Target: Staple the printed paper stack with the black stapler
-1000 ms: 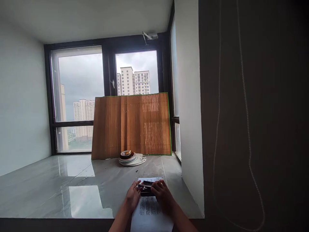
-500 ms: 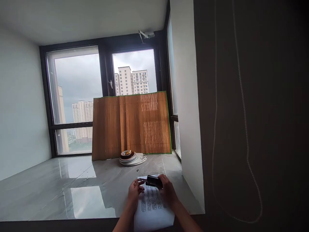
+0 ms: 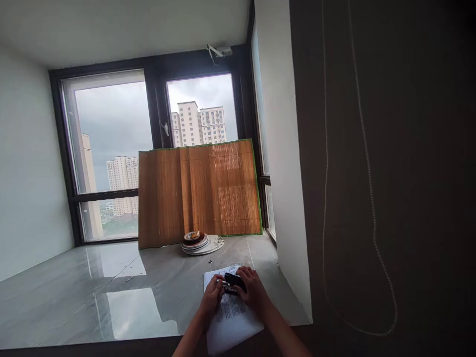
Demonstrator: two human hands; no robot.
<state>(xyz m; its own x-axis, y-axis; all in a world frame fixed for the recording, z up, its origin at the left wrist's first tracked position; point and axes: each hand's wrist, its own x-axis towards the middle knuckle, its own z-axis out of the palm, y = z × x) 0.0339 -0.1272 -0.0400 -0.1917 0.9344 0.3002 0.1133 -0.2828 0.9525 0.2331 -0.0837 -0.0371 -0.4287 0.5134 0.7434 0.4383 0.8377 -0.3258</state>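
Observation:
A black stapler [image 3: 234,281] is held low over a stack of printed paper [image 3: 232,331] near the front edge of the sill. My right hand [image 3: 256,293] wraps round its body from the right. At its left end, the fingers of my left hand [image 3: 212,296] are closed on a shiny metal part of it. Fingers hide much of the stapler, so how far its jaws are apart is hard to make out. Lines of print show on the sheet below both hands.
Stacked plates [image 3: 197,244] stand on the glossy grey sill [image 3: 92,302] beyond the paper. Behind them a bamboo mat [image 3: 201,193] leans against the window. A white wall edge [image 3: 292,248] rises on the right, with a hanging bead chain [image 3: 372,208] beside it.
The stapler has turned and come closer to my left hand, and its protruding metal part is now mostly covered by fingers. The paper has shifted slightly, and the view has moved a little right.

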